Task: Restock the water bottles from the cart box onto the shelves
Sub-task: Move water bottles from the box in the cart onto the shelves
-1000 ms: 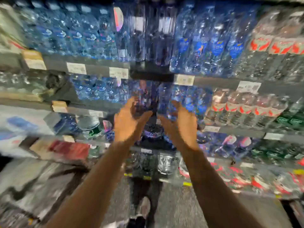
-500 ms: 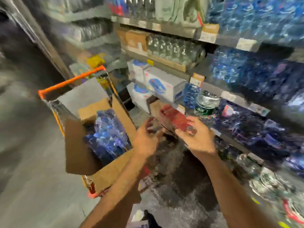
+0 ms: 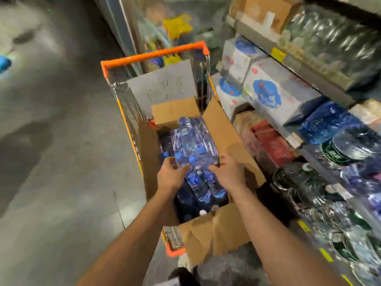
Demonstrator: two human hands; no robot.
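An open cardboard box (image 3: 218, 129) sits in the orange-handled cart (image 3: 153, 54) and holds several clear blue-labelled water bottles (image 3: 193, 141) lying on their sides, with white caps showing near the front. My left hand (image 3: 172, 175) is down on the left side of the top bottles, thumb and fingers curved round one. My right hand (image 3: 228, 172) is on their right side, fingers curled over a bottle's edge. The frame is blurred, so the grips are not sharp. The shelves (image 3: 299, 65) run along the right.
The shelves on the right carry white cartons (image 3: 266, 93), red packs (image 3: 272, 145) and rows of bottled drinks (image 3: 350, 153). Grey floor (image 3: 61, 162) opens to the left of the cart. A grey sign board (image 3: 165, 85) stands at the cart's far end. The box's front flap (image 3: 216, 234) hangs toward me.
My view swung from the shelf of bottles left and down to the cart. Both hands left the shelf, crossed empty, and now rest on the bottles in the box.
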